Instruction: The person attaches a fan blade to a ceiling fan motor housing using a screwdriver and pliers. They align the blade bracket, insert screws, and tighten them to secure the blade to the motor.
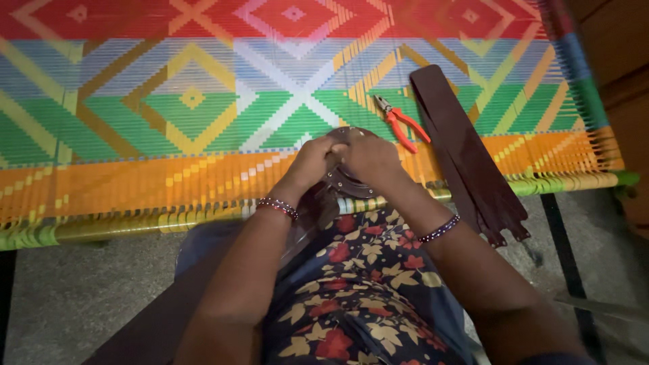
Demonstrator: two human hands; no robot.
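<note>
While both my hands clamp the round metal ring (346,177) at frame centre, on the woven cot's (135,182) near edge, it could slip off if my grip slackens. L hand (312,162) & R hand (368,161) are curled tight round it, fingers closed. Red-handled pliers (403,122) & dark strips (466,162) lie to the right.

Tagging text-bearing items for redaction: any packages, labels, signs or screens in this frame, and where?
None in view. Only a multicoloured woven cot surface, red-handled pliers, dark brown flat strips and a round dark metal ring held by the left hand and right hand.
</note>
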